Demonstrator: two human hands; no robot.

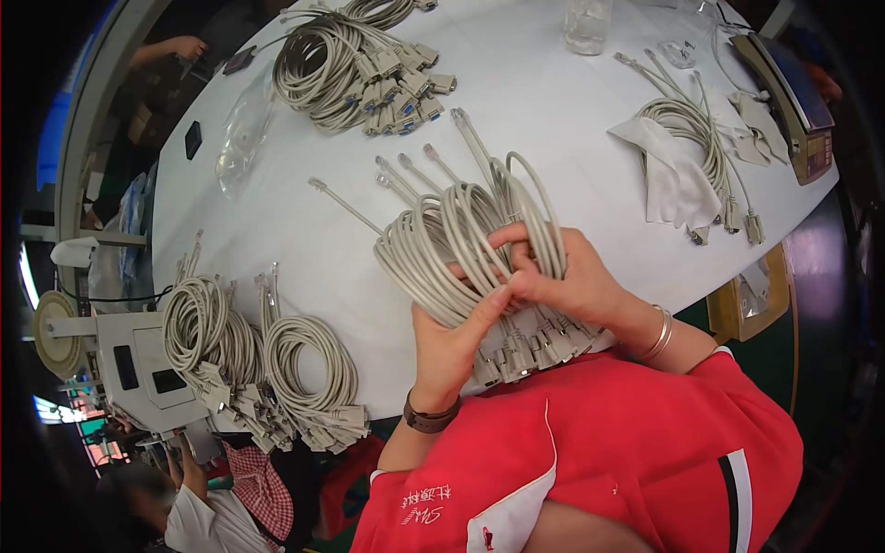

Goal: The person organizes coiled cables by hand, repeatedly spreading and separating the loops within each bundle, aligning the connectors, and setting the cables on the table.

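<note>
A thick bundle of coiled beige cables (410, 249) is held upright in front of my red shirt. Clear modular plugs stick out from its far side, and grey D-shaped serial connectors (521, 358) hang at the near side against the shirt. My left hand (452, 341) grips the coils from the left, its thumb across the front and its other fingers mostly behind the loops. My right hand (572, 276) is closed around the right part of the coils, fingers reaching into the loops. The two thumbs nearly meet in the middle.
More coiled cables (318, 69) lie at the far side of the white table (516, 78), others (304, 369) at the left edge. Loose cables (691, 129) and a white cloth (678, 180) are on the right, near a yellow bin (756, 300). A white machine (143, 364) adjoins the left edge; a person sits below.
</note>
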